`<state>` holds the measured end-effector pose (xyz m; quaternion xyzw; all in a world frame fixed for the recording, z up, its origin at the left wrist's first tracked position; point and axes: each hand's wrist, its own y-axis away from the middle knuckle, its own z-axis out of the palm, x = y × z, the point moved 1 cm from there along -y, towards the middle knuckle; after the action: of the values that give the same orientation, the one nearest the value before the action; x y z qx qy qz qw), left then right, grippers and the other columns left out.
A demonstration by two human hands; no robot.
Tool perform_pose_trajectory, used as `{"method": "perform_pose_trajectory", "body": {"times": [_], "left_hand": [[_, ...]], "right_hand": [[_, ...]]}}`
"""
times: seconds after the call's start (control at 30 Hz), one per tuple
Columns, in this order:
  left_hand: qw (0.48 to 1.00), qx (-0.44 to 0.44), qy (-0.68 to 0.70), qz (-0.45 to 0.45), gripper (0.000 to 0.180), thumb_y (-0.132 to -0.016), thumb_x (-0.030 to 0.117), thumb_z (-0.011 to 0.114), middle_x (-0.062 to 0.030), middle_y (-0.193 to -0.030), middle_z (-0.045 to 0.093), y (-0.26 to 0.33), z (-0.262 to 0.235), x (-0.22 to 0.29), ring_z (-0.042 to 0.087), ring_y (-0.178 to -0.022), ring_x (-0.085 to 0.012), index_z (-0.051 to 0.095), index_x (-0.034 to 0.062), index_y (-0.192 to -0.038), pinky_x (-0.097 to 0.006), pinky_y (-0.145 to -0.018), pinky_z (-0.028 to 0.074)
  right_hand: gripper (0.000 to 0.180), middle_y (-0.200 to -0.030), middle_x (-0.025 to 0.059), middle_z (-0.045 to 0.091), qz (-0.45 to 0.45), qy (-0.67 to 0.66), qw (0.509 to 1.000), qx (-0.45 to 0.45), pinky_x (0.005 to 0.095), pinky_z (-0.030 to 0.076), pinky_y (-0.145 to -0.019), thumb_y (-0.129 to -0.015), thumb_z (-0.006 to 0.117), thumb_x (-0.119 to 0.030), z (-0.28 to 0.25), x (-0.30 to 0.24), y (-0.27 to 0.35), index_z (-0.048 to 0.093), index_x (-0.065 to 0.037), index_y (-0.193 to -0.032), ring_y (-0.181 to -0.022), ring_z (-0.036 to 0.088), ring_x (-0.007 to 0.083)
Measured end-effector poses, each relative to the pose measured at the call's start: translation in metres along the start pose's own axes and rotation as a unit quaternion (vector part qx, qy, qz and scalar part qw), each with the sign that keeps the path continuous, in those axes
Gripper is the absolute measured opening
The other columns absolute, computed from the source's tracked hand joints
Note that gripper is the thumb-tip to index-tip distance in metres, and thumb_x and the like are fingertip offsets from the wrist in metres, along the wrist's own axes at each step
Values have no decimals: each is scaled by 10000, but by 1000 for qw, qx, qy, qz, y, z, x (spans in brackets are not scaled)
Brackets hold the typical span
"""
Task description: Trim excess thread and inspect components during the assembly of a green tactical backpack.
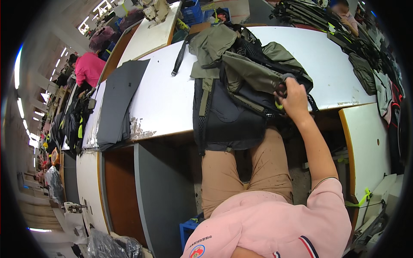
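Note:
An olive and black fabric backpack (254, 69) with mesh straps lies in a heap on the white table. Its black panel (234, 116) hangs over the table's front edge, above my thighs. My right hand (294, 98) is closed at the right edge of an olive flap. Between its fingers shows a small dark thing with a yellow-green part (278, 104), too small to name surely. A loose black strap (178, 60) trails to the left of the bag. My left hand is out of view; only a bit of my left arm shows at the lower edge.
Dark grey flat sheets (120, 101) are stacked on the left of the white table (165, 103). Piled dark bags and fabric (365, 64) line the right. A blue crate (192, 13) stands at the back. A person in pink (89, 69) bends over work at the far left.

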<state>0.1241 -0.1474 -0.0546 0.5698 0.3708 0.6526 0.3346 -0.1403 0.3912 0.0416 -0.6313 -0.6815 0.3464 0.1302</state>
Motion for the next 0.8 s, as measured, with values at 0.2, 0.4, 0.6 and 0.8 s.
{"method": "perform_pose_trajectory", "body": {"times": [0.2, 0.4, 0.6, 0.8], "left_hand": [[989, 137, 22, 57, 204, -927, 249, 716, -24, -907, 702, -36, 2, -25, 631, -819, -94, 713, 58, -1000, -283, -740, 525], [868, 304, 277, 279, 287, -994, 302, 611, -46, -872, 670, -30, -95, 96, 630, -720, -134, 640, 25, -1059, -275, -682, 532], [673, 241, 510, 478, 505, -983, 242, 635, -112, -1267, 594, -60, -170, 238, 626, -1106, -237, 458, 4, -1391, -413, -944, 528], [641, 455, 359, 503, 415, -884, 10, 710, -83, -1197, 670, -27, -160, 228, 631, -1071, -179, 582, -38, -1277, -330, -981, 476]], "right_hand": [[323, -847, 155, 683, 88, 10, 988, -125, 477, 467, -740, -727, 791, -82, -2, 19, 1, 544, -52, -932, -848, 641, 395], [340, -872, 120, 702, 123, -263, 935, -207, 426, 538, -709, -722, 821, -106, -47, -82, 49, 607, -59, -982, -819, 683, 355], [319, -841, 139, 675, 103, -422, 842, -320, 389, 522, -672, -768, 833, -183, -39, -156, 122, 593, -26, -907, -733, 663, 295], [324, -819, 86, 680, 111, -545, 742, -374, 336, 512, -660, -806, 842, -208, -55, -161, 135, 595, -22, -905, -703, 637, 169]]}}
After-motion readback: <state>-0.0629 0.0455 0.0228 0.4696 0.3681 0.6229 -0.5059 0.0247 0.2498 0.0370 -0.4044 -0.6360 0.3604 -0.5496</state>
